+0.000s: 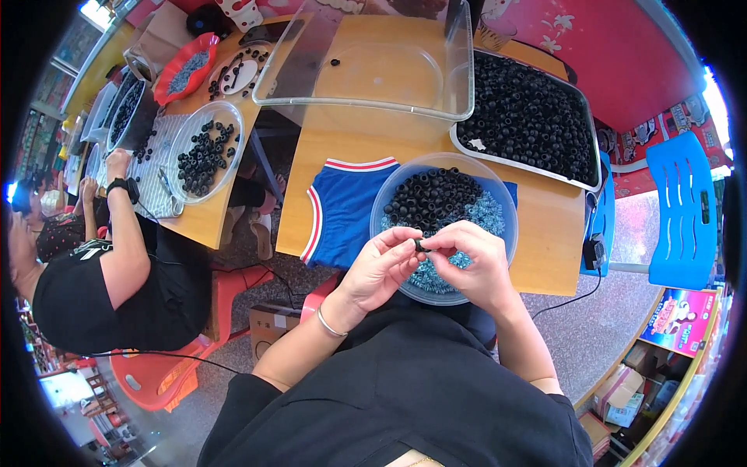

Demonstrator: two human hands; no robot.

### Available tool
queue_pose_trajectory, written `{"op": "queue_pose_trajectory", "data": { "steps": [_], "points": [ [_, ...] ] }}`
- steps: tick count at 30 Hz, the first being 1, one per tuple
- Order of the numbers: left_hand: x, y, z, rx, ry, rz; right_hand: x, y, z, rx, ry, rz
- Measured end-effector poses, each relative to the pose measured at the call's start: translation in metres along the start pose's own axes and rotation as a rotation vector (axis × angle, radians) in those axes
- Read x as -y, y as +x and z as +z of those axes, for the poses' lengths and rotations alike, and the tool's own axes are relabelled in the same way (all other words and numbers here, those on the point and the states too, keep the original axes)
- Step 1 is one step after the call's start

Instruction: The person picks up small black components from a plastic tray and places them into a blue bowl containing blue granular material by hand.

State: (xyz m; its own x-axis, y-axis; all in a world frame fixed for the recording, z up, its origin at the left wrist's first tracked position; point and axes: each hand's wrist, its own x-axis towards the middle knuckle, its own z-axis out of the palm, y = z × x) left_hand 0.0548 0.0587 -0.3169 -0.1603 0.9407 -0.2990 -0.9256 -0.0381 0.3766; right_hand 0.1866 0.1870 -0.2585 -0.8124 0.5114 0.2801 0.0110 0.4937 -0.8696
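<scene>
My left hand (379,268) and my right hand (476,261) meet over a clear round plastic bowl (377,212). Between their fingertips is a small black plastic part (421,245), pinched from both sides; the fingers cover much of it. In the bowl, hollow black parts (433,196) are heaped toward the back. Small translucent light-blue pieces (484,212) lie along the right side and the front. Under the bowl, blue shorts (346,204) with red and white trim are spread on the wooden table (303,156).
A white tray (591,167) full of black parts stands back right. Behind the bowl is a large clear bin (366,101). On the left, a co-worker (109,288) sits at another table with a bowl of black parts (206,159). A blue chair (681,210) stands right.
</scene>
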Motion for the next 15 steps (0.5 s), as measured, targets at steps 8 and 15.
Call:
{"op": "queue_pose_trajectory", "data": {
  "steps": [8, 15],
  "points": [
    [0.0000, 0.0000, -0.0017, -0.006, 0.053, 0.008, -0.0039, -0.0009, -0.0004, 0.002, -0.058, -0.050],
    [-0.0015, -0.0004, 0.0014, -0.026, 0.098, 0.015, -0.0058, -0.0017, -0.0008, 0.020, -0.055, -0.029]
  ]
}}
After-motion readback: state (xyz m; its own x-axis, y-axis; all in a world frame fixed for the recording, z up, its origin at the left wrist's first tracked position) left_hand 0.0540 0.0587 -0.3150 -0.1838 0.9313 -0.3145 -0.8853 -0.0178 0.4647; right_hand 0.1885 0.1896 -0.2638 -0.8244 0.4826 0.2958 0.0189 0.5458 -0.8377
